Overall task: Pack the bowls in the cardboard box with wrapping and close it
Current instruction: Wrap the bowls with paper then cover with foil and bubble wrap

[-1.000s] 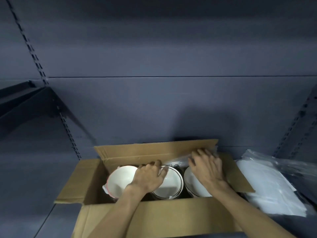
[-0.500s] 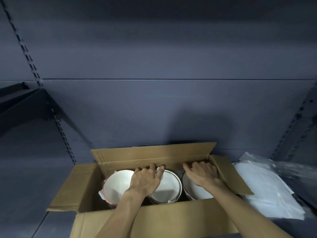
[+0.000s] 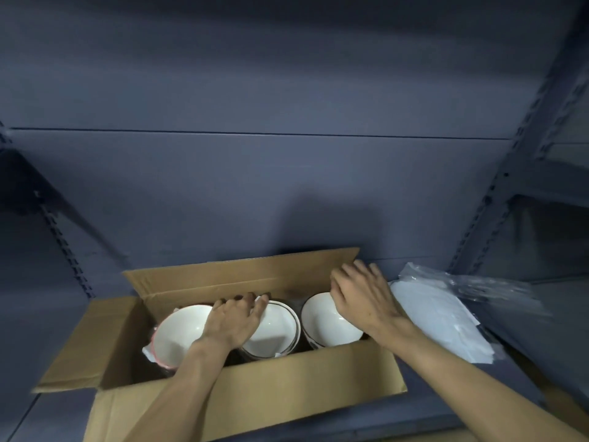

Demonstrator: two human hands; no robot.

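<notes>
Our left fingers [image 3: 255, 303] are spread flat, curled a bit over the far rim of the middle bowl [image 3: 274, 330], gripping nothing as far as we can tell. The left hand [image 3: 232, 323] presses across the gap btw that bowl and the left bowl [image 3: 178, 339], prob to hold both steady and snug so they don't knock together.

Right fingers [image 3: 357, 275] are loosely splayed, not closed on anything. The right hand [image 3: 363, 298] hovers over the far edge of the right bowl [image 3: 325, 327], near the box's right end; whether it touches the rim, can't tell. We judge it's heading toward the wrapping or a flap, but that's a guess.

All 3 bowls sit upright in a row inside the cardboard box [image 3: 255, 384], open sides up, close together. Bits of white paper peek out at the lower left of the left bowl, so some padding w/ the bowls seems in place. Nothing covers the tops.

Box is open: back flap [image 3: 242, 272] stands up, left flap [image 3: 95, 339] folded out flat, near wall toward us. It rests on a dark shelf [image 3: 47, 275].

Just right of the box lies a stack of white wrapping sheets [image 3: 439, 317] in a clear plastic bag [image 3: 471, 282], within easy reach of the right hand.

Task's partway: bowls in, top layer and closing not yet done.
</notes>
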